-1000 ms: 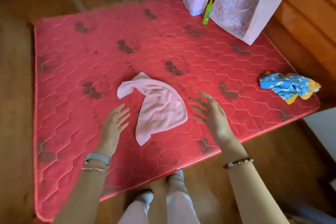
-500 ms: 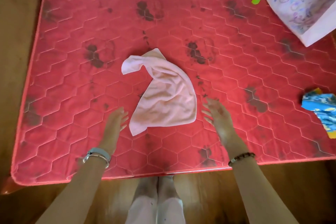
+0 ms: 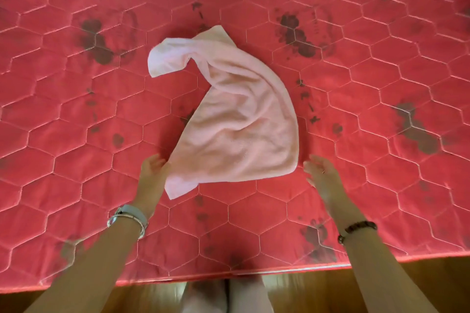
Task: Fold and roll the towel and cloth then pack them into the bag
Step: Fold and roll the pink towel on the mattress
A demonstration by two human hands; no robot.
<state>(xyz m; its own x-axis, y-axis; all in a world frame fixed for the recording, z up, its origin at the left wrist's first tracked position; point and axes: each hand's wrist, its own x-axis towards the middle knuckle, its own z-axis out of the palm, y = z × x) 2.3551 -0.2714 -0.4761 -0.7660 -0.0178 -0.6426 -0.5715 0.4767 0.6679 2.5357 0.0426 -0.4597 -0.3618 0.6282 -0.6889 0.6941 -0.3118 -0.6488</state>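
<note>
In the middle of the red quilted mattress (image 3: pixel 76 160), stitched in hexagons and marked with dark stains, lies the pale pink terry towel (image 3: pixel 239 119), rumpled, its far end twisted over to the left. The left hand (image 3: pixel 152 173) rests against the towel's near left edge, fingers loosely extended and gripping nothing. The right hand (image 3: pixel 321 173) lies just beside the near right corner, fingers spread and empty. A dark beaded bracelet (image 3: pixel 357 229) circles the right wrist.
</note>
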